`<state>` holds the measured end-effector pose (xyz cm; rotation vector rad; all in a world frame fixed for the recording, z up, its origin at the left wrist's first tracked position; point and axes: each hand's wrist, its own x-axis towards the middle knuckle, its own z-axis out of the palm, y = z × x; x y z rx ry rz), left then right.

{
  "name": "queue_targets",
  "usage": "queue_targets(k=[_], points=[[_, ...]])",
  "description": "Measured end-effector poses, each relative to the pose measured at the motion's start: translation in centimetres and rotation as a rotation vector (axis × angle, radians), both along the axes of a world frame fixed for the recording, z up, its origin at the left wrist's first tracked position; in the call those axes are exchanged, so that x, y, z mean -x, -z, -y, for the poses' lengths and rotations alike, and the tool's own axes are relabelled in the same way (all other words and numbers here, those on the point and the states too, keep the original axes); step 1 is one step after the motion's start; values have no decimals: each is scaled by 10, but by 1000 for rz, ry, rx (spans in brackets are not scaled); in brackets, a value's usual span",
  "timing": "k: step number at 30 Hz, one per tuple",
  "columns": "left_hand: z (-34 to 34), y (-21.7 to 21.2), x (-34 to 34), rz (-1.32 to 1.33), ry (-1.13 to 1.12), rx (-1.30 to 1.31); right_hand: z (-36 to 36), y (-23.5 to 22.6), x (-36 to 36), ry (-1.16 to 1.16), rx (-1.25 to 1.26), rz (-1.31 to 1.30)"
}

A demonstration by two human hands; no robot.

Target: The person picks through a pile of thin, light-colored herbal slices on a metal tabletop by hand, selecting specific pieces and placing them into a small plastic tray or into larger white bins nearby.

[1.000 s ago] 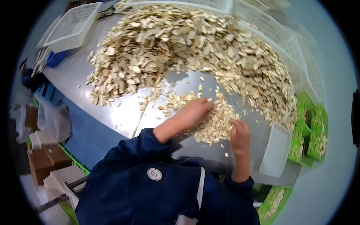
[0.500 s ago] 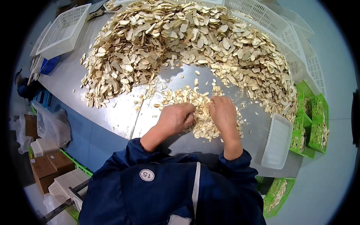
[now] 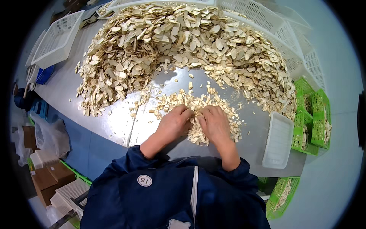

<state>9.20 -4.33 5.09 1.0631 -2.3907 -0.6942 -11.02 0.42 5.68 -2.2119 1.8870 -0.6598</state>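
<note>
A small heap of pale, dried-looking slices (image 3: 196,134) lies on the metal table in front of me. Both hands are at this heap, close together. My left hand (image 3: 174,123) is closed, its fingers curled inward at the heap's left part; whatever they hold is hidden. My right hand (image 3: 215,126) bends over the middle of the heap with fingers drawn together and tips down among the slices. Its fingertips are hidden, so I cannot make out what is in them. Beyond the hands, a large mound of bigger pale slices (image 3: 190,36) curves around the work area.
White perforated baskets (image 3: 57,44) stand at the far left, with more white crates (image 3: 263,19) behind the mound. A white plastic tray (image 3: 278,141) lies near the right table edge. Green baskets (image 3: 319,118) holding slices stand beyond it. Cardboard boxes (image 3: 47,179) sit at lower left.
My right hand has moved left, closer to my left hand, and some slices of the small heap have shifted. The whole view has shifted slightly.
</note>
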Motion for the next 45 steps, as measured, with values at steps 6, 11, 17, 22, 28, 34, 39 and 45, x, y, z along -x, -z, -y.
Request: queue_targets(k=[6, 11, 17, 22, 28, 34, 39, 45], points=[[6, 0, 2, -133, -2, -54, -14, -3, 26, 18, 23, 135], [11, -2, -12, -194, -27, 22, -28, -2, 59, 156, -47, 173], [5, -4, -19, -124, -7, -22, -12, -7, 33, -7, 50, -66], [10, -2, -22, -98, 5, -42, -2, 7, 33, -18, 39, -31], [7, -6, -5, 50, -28, 5, -20, 5, 51, 174, 9, 182], [7, 5, 11, 208, -29, 119, -36, 2, 54, 214, -63, 207], [14, -5, -10, 15, -79, -18, -29, 1, 41, 71, 82, 38], [16, -15, -32, -125, -119, -219, -14, 16, 40, 64, 100, 29]])
